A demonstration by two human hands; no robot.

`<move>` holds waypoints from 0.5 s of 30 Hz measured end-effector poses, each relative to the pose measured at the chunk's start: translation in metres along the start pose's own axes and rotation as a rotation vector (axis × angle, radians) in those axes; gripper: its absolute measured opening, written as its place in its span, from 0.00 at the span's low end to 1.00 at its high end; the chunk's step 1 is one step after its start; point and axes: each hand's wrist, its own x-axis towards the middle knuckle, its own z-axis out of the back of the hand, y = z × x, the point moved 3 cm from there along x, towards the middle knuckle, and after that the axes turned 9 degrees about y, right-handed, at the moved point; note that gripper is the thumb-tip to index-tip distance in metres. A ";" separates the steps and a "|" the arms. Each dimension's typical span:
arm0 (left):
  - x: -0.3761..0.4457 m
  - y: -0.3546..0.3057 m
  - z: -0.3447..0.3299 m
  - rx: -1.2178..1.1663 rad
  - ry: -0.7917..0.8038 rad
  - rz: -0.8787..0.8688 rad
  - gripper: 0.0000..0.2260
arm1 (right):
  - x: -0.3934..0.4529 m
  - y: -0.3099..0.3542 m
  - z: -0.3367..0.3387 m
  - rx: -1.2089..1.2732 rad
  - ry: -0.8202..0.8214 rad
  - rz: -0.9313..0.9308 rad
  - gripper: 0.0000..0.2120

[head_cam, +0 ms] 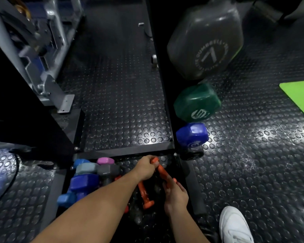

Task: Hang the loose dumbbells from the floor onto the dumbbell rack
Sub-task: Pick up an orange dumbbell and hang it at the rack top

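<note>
An orange dumbbell (162, 173) is held low over the studded floor, just in front of the black rack frame (126, 151). My left hand (145, 168) grips its far end and my right hand (175, 192) holds its near end. A second orange dumbbell (144, 193) lies beneath, between my forearms. On the rack's right upright (163, 81) hang a large grey dumbbell (205, 42), a green one (197, 102) and a blue one (192, 135). A heap of blue, grey and pink dumbbells (88, 174) lies at the left.
A grey gym machine (42, 67) stands at the upper left. A green mat (300, 97) lies at the right edge. My white shoe (235, 225) rests on the floor at the lower right. A black cable (14, 171) curves across the floor at the left.
</note>
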 end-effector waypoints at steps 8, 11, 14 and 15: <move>-0.012 0.002 -0.011 -0.151 0.193 0.065 0.20 | 0.002 -0.007 -0.004 0.152 -0.055 -0.003 0.21; -0.016 0.002 -0.011 -0.161 0.236 0.062 0.20 | 0.007 -0.008 -0.001 0.165 -0.054 -0.034 0.21; -0.024 -0.003 -0.007 -0.136 0.292 0.014 0.21 | 0.010 -0.009 -0.001 0.158 -0.076 -0.043 0.17; -0.028 -0.006 -0.004 -0.099 0.293 -0.007 0.22 | 0.012 -0.007 -0.001 0.163 -0.086 -0.030 0.16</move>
